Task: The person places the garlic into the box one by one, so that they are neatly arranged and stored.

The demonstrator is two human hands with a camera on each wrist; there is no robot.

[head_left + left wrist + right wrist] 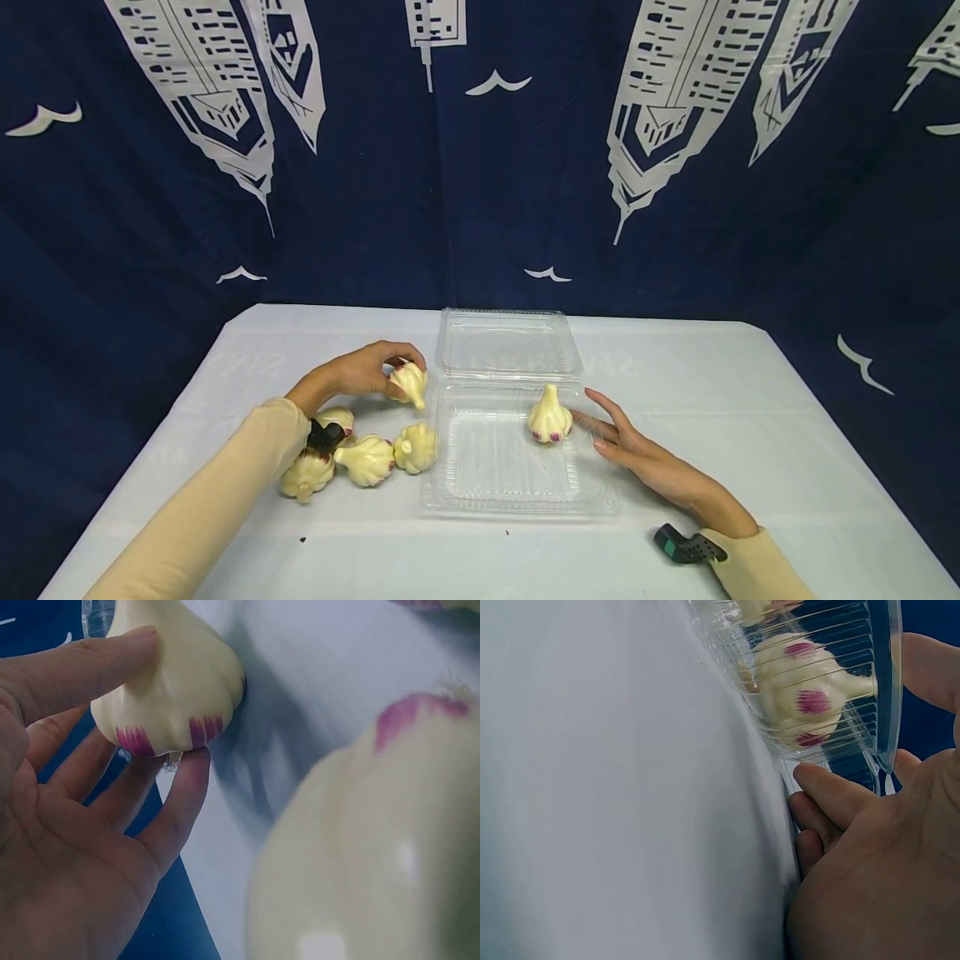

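Observation:
In the head view my left hand (369, 367) grips a garlic bulb (409, 383) over the table, left of a clear plastic clamshell container (517, 502). The left wrist view shows thumb and fingers around that pale bulb (176, 682) with purple streaks at its base. Inside the container's tray, toward the right, another garlic bulb (550, 415) sits with its stem up. My right hand (648, 462) is at the container's right edge, fingers extended. Seen from the right wrist, the fingers lie beside the ribbed wall (847, 724), thumb near the rim; contact is hard to tell.
Several more garlic bulbs (366, 460) lie left of the container, some partly behind the left wrist's black device (326, 435). The container's lid (510, 346) lies folded back on the white table (712, 375). A dark blue printed curtain (450, 192) hangs behind.

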